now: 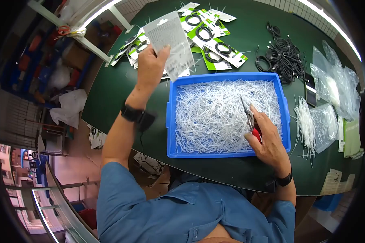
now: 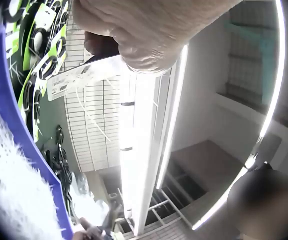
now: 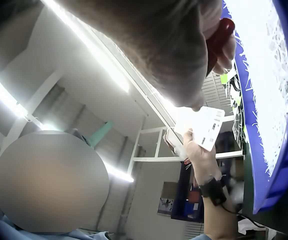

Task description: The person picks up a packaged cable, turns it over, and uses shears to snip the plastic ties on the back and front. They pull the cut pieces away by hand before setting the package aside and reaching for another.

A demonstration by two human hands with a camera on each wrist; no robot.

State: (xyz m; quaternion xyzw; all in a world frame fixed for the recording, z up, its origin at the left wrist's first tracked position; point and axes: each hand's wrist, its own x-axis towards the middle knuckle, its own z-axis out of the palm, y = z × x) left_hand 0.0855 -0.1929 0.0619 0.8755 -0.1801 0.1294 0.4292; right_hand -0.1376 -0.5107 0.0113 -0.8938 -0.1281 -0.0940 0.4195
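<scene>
My left hand (image 1: 151, 67) grips a card package (image 1: 166, 34) by its lower left side, thumb on its face. The card's grey printed back faces up, with a hang hole at the top; a corner of it shows in the left wrist view (image 2: 66, 82). My right hand (image 1: 271, 141) holds a pair of red-handled pliers (image 1: 256, 134) with the narrow tips pointing away from me. Beneath the pliers lies a blue tray (image 1: 170, 129) full of thin white plastic strips (image 1: 215, 117). In the right wrist view, a red handle (image 3: 223, 36) shows beside the palm.
Carded black cables (image 1: 205, 34) are heaped behind the tray. Loose black cables (image 1: 286, 56) lie at the back right, near a phone (image 1: 310, 90). Bundled white strips (image 1: 305, 125) and clear plastic bags (image 1: 336, 85) lie to the right on the green table (image 1: 97, 103).
</scene>
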